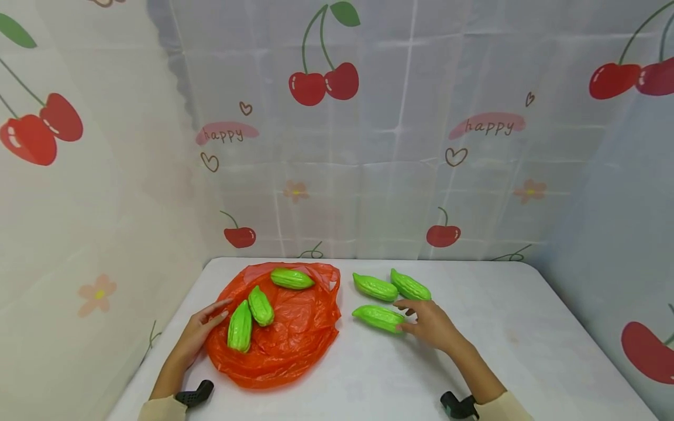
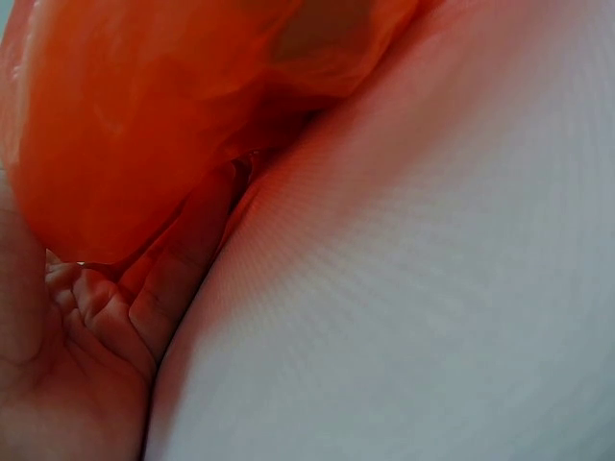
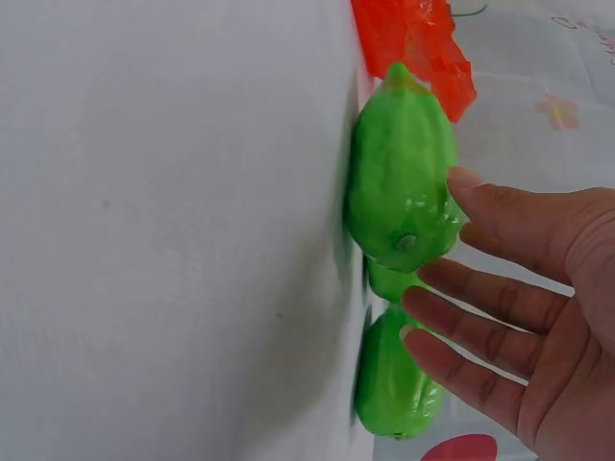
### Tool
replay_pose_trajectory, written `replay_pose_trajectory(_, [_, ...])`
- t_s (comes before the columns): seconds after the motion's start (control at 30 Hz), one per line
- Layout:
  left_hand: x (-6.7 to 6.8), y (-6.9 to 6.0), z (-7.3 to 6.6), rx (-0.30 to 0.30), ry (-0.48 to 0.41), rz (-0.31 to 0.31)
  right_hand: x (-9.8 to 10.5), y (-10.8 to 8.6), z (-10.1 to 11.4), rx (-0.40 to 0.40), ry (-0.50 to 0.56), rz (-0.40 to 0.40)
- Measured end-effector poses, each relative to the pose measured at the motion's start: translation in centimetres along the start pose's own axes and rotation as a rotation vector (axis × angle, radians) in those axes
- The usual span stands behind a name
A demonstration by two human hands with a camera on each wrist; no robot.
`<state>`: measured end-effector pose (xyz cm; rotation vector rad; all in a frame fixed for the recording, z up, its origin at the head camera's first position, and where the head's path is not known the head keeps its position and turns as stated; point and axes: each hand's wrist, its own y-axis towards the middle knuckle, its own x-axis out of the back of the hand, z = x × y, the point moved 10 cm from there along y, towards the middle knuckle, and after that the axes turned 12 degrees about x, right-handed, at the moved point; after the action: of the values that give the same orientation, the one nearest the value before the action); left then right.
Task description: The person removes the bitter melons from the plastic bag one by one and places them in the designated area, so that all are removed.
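A red plastic bag [image 1: 300, 316] lies spread on the left of the table with three green ridged gourds on it, one of them [image 1: 240, 327] near its left side. My left hand [image 1: 197, 333] rests at the bag's left edge, fingers relaxed; in the left wrist view the bag [image 2: 125, 125] covers part of the hand [image 2: 86, 355]. My right hand [image 1: 434, 327] is at the right end of a gourd [image 1: 378, 318], thumb and fingers spread loosely. In the right wrist view the thumb of my hand [image 3: 548, 317] is beside that gourd [image 3: 404, 173], not curled round it.
Two more gourds, one [image 1: 375, 287] left of the other [image 1: 411, 285], lie just behind my right hand. The white table [image 1: 526, 351] has a cherry-printed curtain [image 1: 368, 175] along its back and sides.
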<state>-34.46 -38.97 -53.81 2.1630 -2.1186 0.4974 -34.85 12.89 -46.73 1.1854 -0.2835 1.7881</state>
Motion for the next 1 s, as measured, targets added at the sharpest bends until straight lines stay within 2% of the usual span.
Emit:
replay_pose_trajectory(0.17, [0.1, -0.1, 0.0, -0.001, -0.003, -0.001, 0.6, 0.0, 0.9, -0.047, -0.035, -0.002])
replay_pose_trajectory(0.33, [0.1, -0.2, 0.0, 0.004, -0.007, -0.001, 1.0, 0.1, 2.2, -0.054, -0.042, -0.002])
replay_pose_trajectory(0.47, [0.0, -0.1, 0.0, 0.008, -0.012, 0.006, 1.4, 0.1, 3.2, -0.037, -0.046, -0.016])
replay_pose_trajectory(0.77, [0.2, 0.1, 0.6, 0.036, -0.005, -0.008, 1.7, -0.3, 7.1, 0.063, -0.047, -0.036])
replay_pose_trajectory(1.0, [0.3, 0.5, 0.4, 0.015, -0.011, -0.013, 1.6, 0.1, 9.4, 0.096, -0.040, -0.010])
